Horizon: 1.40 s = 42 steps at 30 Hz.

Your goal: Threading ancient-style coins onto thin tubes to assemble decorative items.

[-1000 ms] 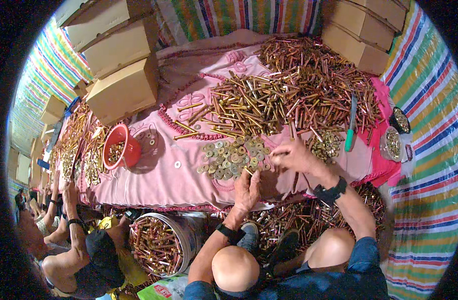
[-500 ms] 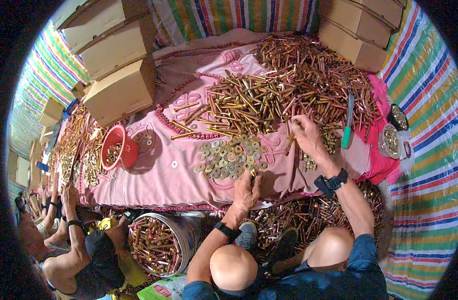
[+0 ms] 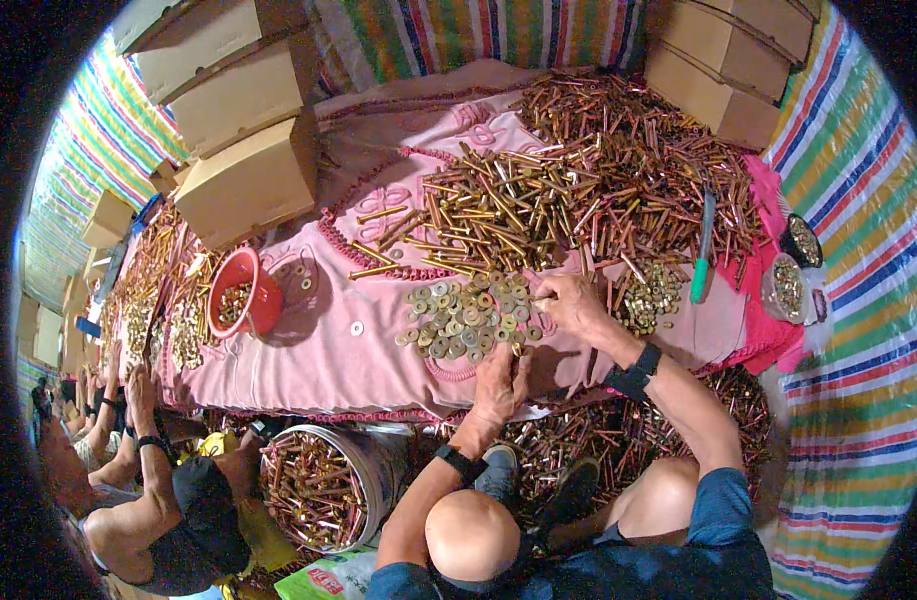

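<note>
At the near edge of the pink cloth, my left hand (image 3: 499, 385) is closed, with a small brass-coloured piece (image 3: 517, 350) showing at its fingertips. It sits just below a heap of round metal washers (image 3: 463, 318). My right hand (image 3: 574, 305) reaches in from the right, its fingers pinched together at the right side of the washers; what they hold, if anything, is too small to make out. Beyond both hands spreads a large pile of long brass-coloured bolts (image 3: 498, 205). Right of my right hand lies a pile of small brass nuts (image 3: 650, 298).
A green-handled knife (image 3: 700, 275) lies right of the bolts. Farther left stand a red bucket (image 3: 243, 292) and stacked cardboard boxes (image 3: 246, 180). Below the cloth's edge, a white bucket (image 3: 353, 480) holds more bolts. A co-worker (image 3: 148, 500) sits at the left.
My right hand has moved left and nearer, from the edge of the bolt pile to the washers, uncovering the small nuts. My left hand stays in nearly the same place.
</note>
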Tool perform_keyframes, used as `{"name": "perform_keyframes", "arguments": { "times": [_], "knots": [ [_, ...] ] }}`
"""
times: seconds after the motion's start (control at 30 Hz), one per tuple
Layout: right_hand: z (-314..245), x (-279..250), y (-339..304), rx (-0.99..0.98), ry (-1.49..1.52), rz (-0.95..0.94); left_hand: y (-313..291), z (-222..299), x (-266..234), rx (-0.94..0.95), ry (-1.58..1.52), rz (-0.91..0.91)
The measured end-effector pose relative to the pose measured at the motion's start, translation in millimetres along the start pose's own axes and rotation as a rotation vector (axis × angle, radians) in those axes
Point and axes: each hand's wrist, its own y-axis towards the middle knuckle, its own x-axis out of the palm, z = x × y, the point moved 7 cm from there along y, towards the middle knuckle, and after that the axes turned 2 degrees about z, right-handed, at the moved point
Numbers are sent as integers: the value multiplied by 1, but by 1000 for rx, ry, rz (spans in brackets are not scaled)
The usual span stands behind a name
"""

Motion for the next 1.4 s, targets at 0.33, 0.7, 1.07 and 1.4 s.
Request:
{"name": "perform_keyframes", "arguments": {
  "times": [0.33,0.7,1.07,1.4],
  "knots": [
    [-48,2,-41,608,829,-336,-7,-14,2,6,65,-33],
    [-71,-3,-31,209,519,-200,0,1,1,58,-64,-13],
    [-64,-10,-35,644,975,60,-2,-4,1,54,17,-39],
    [-108,-1,8,229,714,267,-4,-10,3,29,11,-23]
  ]
}}
